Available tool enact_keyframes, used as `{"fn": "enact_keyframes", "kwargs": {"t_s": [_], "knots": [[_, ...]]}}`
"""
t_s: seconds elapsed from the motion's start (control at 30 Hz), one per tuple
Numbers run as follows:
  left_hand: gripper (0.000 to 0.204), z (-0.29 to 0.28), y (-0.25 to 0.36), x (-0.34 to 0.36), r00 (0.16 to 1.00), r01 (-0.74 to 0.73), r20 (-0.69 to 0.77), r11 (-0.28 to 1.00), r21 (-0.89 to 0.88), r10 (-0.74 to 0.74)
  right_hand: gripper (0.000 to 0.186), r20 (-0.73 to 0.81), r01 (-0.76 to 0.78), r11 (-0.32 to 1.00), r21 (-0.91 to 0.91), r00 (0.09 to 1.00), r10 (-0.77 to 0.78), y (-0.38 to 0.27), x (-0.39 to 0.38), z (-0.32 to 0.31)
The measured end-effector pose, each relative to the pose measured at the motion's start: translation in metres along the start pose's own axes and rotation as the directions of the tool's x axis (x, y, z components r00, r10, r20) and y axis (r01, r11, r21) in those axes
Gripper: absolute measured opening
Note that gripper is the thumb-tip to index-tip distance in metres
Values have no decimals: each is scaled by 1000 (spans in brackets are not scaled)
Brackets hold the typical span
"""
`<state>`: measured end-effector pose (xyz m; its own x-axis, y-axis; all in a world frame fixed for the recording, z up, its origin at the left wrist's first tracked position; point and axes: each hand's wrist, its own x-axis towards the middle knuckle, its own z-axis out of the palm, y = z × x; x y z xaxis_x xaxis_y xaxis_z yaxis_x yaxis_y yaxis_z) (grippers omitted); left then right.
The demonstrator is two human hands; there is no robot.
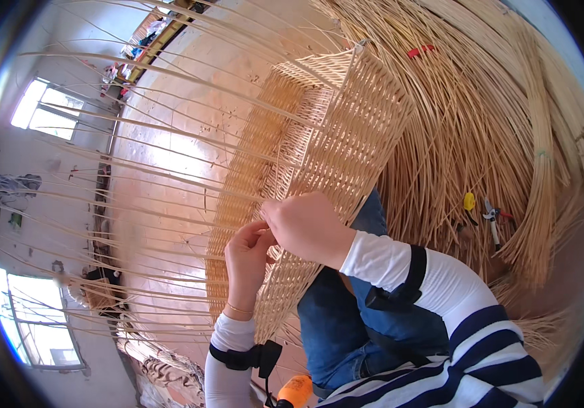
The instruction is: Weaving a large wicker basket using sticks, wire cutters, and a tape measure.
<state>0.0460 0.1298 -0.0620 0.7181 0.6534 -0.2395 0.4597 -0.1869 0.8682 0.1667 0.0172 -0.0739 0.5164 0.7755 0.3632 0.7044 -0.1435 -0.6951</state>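
A long rectangular wicker basket [360, 129] leans on its side across my lap, its opening to the left. From its near rim, several long uncut wicker rods [169, 175] stick out far to the left. My right hand [309, 224] is closed at that rim, fingertips pinching a rod. Just left of it and slightly lower, my left hand [245, 262] is also closed, thumb and fingers pinched together on a rod at the rim. The fingertips of both hands nearly meet, and the exact crossing of the rods between them is hidden.
A big heap of loose wicker rods [462, 136] covers the floor to the right, with a tied bundle [542, 163] beside it. Pruning shears [492, 221] and a yellow-handled tool [469, 202] lie on the heap. An orange object [296, 391] is near my lap.
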Motion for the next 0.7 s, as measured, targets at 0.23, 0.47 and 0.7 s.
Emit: {"fn": "enact_keyframes", "kwargs": {"t_s": [0.23,0.47,0.7], "knots": [[22,-4,-7,-5,997,-76,-16,979,192,81,17,-235,22,986,163,972,17,-10,12,19],[31,8,13,-16,925,-339,120,642,688,360,13,-322,-139,923,360,909,263,33,-14,1],[29,-10,40,-14,907,-375,249,380,846,341,21,-220,-190,902,389,931,291,32,-19,-7]]}}
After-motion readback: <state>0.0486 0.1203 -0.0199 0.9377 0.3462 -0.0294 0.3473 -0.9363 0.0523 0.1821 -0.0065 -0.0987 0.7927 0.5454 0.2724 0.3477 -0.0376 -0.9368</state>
